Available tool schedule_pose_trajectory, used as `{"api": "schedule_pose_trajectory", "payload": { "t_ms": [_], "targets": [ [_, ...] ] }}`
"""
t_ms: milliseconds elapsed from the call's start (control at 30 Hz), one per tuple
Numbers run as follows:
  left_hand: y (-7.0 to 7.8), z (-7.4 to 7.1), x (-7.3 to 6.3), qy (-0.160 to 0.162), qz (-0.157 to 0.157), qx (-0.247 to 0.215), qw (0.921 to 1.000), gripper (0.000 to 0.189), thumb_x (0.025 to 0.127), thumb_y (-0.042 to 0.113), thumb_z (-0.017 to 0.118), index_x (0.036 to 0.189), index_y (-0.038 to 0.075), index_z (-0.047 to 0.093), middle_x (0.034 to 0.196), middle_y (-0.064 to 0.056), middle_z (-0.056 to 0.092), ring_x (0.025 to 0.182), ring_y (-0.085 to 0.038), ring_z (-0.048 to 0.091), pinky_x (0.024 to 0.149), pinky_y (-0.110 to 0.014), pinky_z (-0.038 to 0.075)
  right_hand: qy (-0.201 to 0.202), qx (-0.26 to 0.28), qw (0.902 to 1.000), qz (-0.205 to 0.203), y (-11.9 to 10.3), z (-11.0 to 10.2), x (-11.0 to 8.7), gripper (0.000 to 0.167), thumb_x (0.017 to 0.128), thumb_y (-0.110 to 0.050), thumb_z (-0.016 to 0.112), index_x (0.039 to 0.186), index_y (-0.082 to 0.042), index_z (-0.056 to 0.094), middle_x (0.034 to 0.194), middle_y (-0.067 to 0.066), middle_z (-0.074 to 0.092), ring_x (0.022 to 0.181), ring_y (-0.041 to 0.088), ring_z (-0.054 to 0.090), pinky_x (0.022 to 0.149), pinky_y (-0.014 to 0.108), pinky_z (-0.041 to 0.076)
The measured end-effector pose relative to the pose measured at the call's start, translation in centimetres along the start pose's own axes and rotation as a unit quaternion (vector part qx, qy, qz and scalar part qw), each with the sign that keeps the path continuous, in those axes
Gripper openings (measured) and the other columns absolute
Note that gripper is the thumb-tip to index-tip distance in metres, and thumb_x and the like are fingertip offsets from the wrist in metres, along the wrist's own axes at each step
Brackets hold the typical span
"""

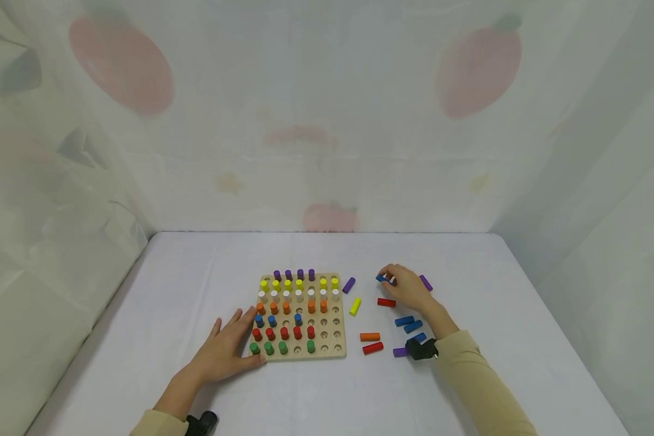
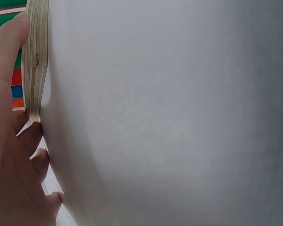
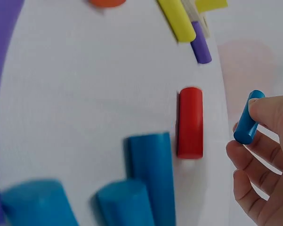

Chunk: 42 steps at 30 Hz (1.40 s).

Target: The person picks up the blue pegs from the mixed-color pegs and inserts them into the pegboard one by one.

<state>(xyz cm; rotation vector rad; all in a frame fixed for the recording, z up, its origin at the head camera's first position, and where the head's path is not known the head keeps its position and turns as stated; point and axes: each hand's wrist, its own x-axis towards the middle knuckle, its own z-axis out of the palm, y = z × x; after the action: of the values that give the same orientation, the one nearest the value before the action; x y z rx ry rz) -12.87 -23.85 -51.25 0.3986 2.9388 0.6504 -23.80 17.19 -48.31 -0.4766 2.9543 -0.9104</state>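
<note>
A square wooden pegboard [image 1: 325, 358] stands on the white table, with rows of coloured pegs upright in its holes. My left hand [image 1: 226, 351] rests at its left front corner, thumb along the near edge and fingers spread against the left side. In the left wrist view the thumb [image 2: 9, 42] touches the plywood edge [image 2: 36, 52]. My right hand [image 1: 409, 286], to the right of the board, pinches a blue peg [image 3: 246, 120] between thumb and fingers. Just below that hand a red peg [image 1: 386, 302] lies on the table.
Loose pegs lie right of the board: a purple peg [image 1: 349, 285], a yellow peg [image 1: 355, 306], an orange peg [image 1: 369, 336], another red peg [image 1: 373, 348] and several blue pegs [image 1: 404, 321]. Another purple peg [image 1: 426, 283] lies beyond the right hand. White curtains surround the table.
</note>
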Motion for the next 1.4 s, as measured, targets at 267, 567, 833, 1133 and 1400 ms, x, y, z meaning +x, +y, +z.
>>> {"api": "schedule_pose_trajectory", "payload": {
  "t_ms": [267,567,833,1133,1400],
  "targets": [
    [0.0,0.0,0.1,-0.007,-0.004,0.003,1.0000,0.107,0.065,0.071,0.063,0.148,0.017,0.022,0.149,-0.006,0.031,0.139,-0.034,0.020,0.108,-0.062,0.005,0.002,0.007,1.0000,-0.001,-1.3,0.6,0.0,0.023,0.087,-0.016,0.063,0.109,-0.014,0.060,0.093,0.000,0.063,0.080,0.014,0.055,0.069,0.027,0.052],
    [0.2,-0.1,0.1,-0.008,-0.008,-0.001,0.9999,0.107,0.065,0.069,0.066,0.147,0.015,0.024,0.149,-0.006,0.031,0.139,-0.034,0.020,0.108,-0.063,0.005,0.012,0.027,0.9989,-0.038,-3.1,1.2,0.3,0.028,0.087,-0.013,0.062,0.115,-0.015,0.059,0.094,0.000,0.063,0.079,0.013,0.056,0.059,0.020,0.051],
    [0.4,-0.2,0.0,-0.006,-0.003,0.003,1.0000,0.106,0.066,0.069,0.065,0.147,0.014,0.025,0.149,-0.007,0.032,0.138,-0.035,0.021,0.107,-0.064,0.007,0.014,0.042,0.9968,-0.067,-4.7,1.8,0.4,0.029,0.087,-0.013,0.062,0.116,-0.016,0.059,0.095,0.000,0.064,0.080,0.011,0.058,0.071,0.025,0.052],
    [0.3,-0.2,0.0,-0.005,-0.002,0.000,1.0000,0.106,0.066,0.069,0.065,0.147,0.014,0.025,0.149,-0.007,0.031,0.138,-0.035,0.021,0.108,-0.063,0.006,0.005,0.062,0.9964,-0.058,-6.5,2.3,0.9,0.026,0.087,-0.014,0.061,0.113,-0.018,0.059,0.099,-0.001,0.065,0.084,0.011,0.060,0.072,0.024,0.053],
    [-0.1,0.1,0.1,-0.005,-0.001,0.000,1.0000,0.107,0.065,0.071,0.064,0.148,0.017,0.023,0.149,-0.005,0.031,0.139,-0.033,0.020,0.108,-0.063,0.005,-0.009,0.084,0.9938,-0.072,-8.8,2.8,1.3,0.025,0.088,-0.015,0.061,0.112,-0.017,0.058,0.100,-0.001,0.064,0.084,0.010,0.059,0.072,0.022,0.052]
  ]
}}
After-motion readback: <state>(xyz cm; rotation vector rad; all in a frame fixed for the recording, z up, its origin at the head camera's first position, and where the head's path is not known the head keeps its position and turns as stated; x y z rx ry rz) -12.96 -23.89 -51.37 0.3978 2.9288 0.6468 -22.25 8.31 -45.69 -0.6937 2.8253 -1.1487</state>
